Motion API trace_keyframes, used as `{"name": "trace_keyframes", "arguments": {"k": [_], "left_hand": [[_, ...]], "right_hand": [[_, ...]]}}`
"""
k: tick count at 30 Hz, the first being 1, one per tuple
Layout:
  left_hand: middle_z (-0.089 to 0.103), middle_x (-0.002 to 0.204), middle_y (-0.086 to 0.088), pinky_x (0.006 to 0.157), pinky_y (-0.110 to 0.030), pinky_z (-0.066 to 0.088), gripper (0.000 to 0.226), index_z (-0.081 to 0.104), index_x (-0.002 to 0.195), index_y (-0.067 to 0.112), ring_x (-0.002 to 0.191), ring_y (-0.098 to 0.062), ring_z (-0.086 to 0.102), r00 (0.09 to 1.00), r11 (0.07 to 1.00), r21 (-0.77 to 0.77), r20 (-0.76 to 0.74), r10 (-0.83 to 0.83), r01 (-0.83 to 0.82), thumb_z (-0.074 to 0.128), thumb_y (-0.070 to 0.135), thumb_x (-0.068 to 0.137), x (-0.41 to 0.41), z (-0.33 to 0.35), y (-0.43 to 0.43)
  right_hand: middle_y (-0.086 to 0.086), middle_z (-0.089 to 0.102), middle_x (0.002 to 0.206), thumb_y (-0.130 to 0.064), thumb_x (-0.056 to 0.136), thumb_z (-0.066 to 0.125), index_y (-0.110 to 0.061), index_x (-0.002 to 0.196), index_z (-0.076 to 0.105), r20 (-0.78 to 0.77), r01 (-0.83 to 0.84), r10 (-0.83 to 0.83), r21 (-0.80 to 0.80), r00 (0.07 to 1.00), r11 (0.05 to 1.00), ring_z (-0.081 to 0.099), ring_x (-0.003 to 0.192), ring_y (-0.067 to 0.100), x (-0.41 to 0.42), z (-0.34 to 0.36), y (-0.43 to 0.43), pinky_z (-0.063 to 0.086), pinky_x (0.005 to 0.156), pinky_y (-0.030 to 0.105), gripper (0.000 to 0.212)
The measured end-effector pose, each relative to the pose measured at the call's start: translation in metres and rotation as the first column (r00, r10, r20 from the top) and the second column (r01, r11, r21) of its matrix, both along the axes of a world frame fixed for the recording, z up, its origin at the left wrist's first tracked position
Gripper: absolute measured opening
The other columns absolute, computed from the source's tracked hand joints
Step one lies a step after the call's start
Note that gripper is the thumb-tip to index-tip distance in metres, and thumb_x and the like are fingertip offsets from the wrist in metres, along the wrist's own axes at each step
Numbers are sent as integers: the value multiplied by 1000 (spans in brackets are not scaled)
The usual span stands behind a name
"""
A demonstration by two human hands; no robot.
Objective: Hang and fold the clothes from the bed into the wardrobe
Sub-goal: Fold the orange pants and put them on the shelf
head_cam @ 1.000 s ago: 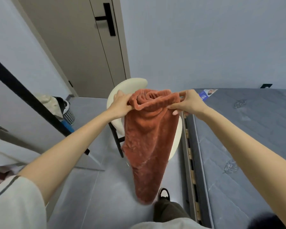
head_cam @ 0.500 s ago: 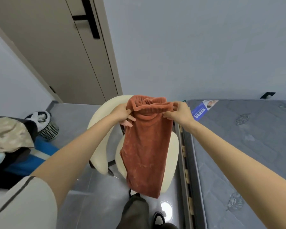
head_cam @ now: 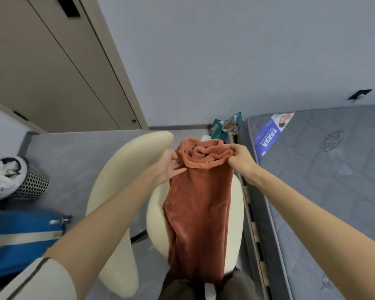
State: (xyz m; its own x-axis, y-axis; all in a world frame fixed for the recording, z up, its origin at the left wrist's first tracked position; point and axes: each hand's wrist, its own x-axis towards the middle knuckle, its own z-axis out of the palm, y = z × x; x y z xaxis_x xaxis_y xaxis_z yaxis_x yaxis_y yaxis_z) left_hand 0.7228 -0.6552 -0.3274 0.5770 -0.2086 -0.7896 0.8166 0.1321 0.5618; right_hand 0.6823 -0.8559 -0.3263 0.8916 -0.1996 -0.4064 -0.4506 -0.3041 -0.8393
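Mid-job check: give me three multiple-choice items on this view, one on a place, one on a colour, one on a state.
1. The trousers hang over: A the chair B the mattress C the bin.
2. Their colour: A blue B rust orange C white.
3. They are held by: A one hand B two hands C nothing.
Answers: 1 A, cream seat shows behind the cloth; 2 B, plush rust fabric; 3 B, left hand and right hand each pinch the waistband.
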Motion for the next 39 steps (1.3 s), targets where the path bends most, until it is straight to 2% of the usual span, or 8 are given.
{"name": "trace_keyframes", "arguments": {"k": [5, 11, 18, 22, 26, 29, 33, 39], "left_hand": [[66, 102, -7, 77, -32, 50, 45, 58, 110, 9, 103, -20, 61, 989, 993, -69, -116, 86, -95, 35, 46, 99, 13, -71, -14], [69, 74, 1, 61, -27, 52, 17, 56, 82, 19, 63, -9, 67, 989, 989, 99, -92, 116, -107, 60, 4, 89, 2, -160, -15], [59, 101, -7, 79, -35, 50, 30, 50, 83, 20, 95, -26, 59, 987, 799, 580, -101, -125, 160, 61, -8, 79, -44, -235, -14], [49, 113, -13, 79, -30, 41, 21, 49, 98, 12, 98, -28, 53, 958, 584, 788, -24, -287, 195, 61, 5, 82, -55, -244, -6], [44, 114, -8, 82, -32, 41, 27, 52, 111, 17, 103, -23, 42, 645, 364, 931, 285, -709, -11, 61, 21, 86, -49, -235, -22], [43, 116, -1, 83, -33, 46, 35, 49, 124, 26, 102, -20, 44, 369, 250, 928, 137, -919, 278, 58, 28, 90, -39, -244, -29], [38, 114, 5, 81, -37, 46, 31, 47, 123, 33, 107, -19, 45, 444, 284, 768, 0, -896, 574, 54, 37, 93, -25, -259, -25], [37, 114, -2, 88, -33, 36, 67, 43, 128, 28, 107, -22, 39, 371, 157, 965, 70, -926, 210, 80, 31, 72, 12, -260, -30]], "right_hand": [[12, 69, 92, 18, 73, 27, -3, 94, 70, -94, 60, -52, 86, 994, 994, 62, 91, 23, 11, -68, -11, 50, 85, 31, 52], [-1, 70, 82, -18, 91, 47, -14, 79, 70, -362, 284, -233, 95, 903, 954, 63, 82, 18, 4, -153, -18, 49, 76, 29, 26], [-1, 55, 83, -6, 76, 71, -21, 127, 42, -461, -129, 111, -8, 880, 992, 54, 67, 12, -32, -217, -20, 41, 52, 9, 60], [8, 52, 114, -17, 85, 60, -28, 136, 38, -488, -416, 261, -243, 833, 876, 52, 103, 27, -40, -235, -21, 45, 79, 26, 56], [1, 46, 112, -35, 88, 60, -32, 125, 48, -159, -375, 342, -486, 926, 789, 41, 104, 18, -32, -239, -15, 47, 80, 31, 39], [-1, 45, 120, -46, 84, 64, -39, 134, 42, -269, -592, 529, -422, 805, 686, 40, 109, 20, -25, -247, -16, 44, 91, 34, 55], [0, 46, 119, -48, 82, 66, -34, 136, 49, -444, -701, 549, -354, 708, 619, 44, 111, 21, -14, -258, -22, 44, 93, 34, 57], [8, 48, 125, -19, 74, 71, -17, 124, 53, -222, -433, 382, -617, 897, 658, 44, 114, 27, 17, -258, -32, 43, 93, 41, 53]]}}
